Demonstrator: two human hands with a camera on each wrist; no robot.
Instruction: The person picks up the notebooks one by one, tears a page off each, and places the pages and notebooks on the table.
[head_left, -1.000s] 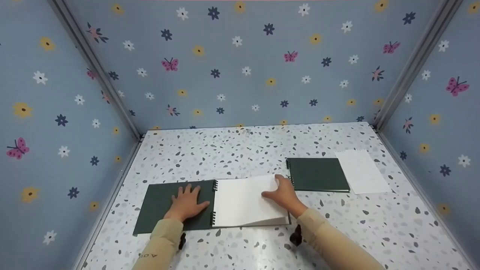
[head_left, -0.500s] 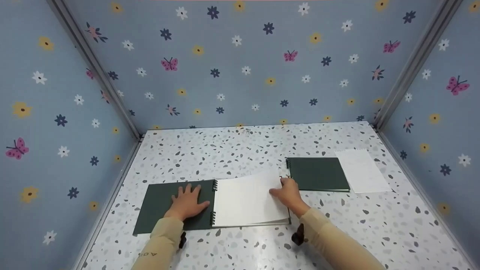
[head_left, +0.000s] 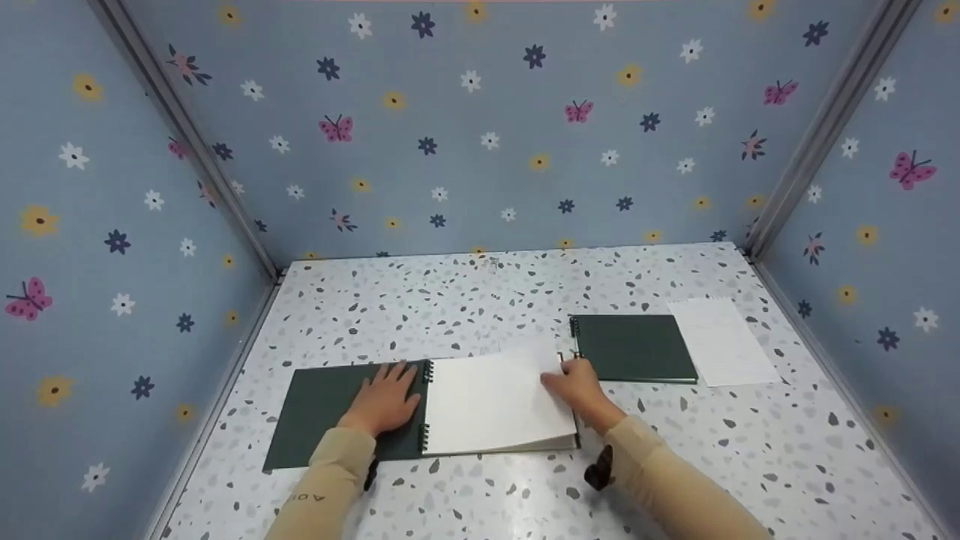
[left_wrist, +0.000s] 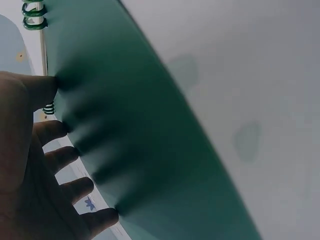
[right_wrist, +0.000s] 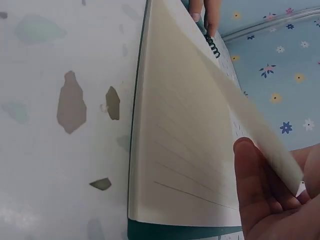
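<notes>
A spiral notebook with a dark green cover [head_left: 315, 409] lies opened flat on the table. My left hand [head_left: 384, 399] presses on that cover with its fingers spread, just left of the spiral binding [head_left: 427, 439]. At the notebook's right edge my right hand [head_left: 579, 390] pinches a white page [head_left: 487, 405] between thumb and fingers. In the right wrist view the lifted page [right_wrist: 250, 117] curves up into the right hand [right_wrist: 280, 195], and a lined sheet [right_wrist: 185, 150] shows beneath it. The left wrist view has the left hand's fingertips [left_wrist: 65, 159] touching the cover.
Behind and to the right lies a closed green spiral notebook [head_left: 636, 347]. A loose white sheet [head_left: 724, 341] with a ragged top edge lies beside it. Flower-patterned panels [head_left: 480, 135] enclose the speckled table [head_left: 360, 300] at the back and both sides.
The right hand has shifted slightly to the right with the page's edge in its grasp. The left hand has moved a little toward the binding, its fingers closer together.
</notes>
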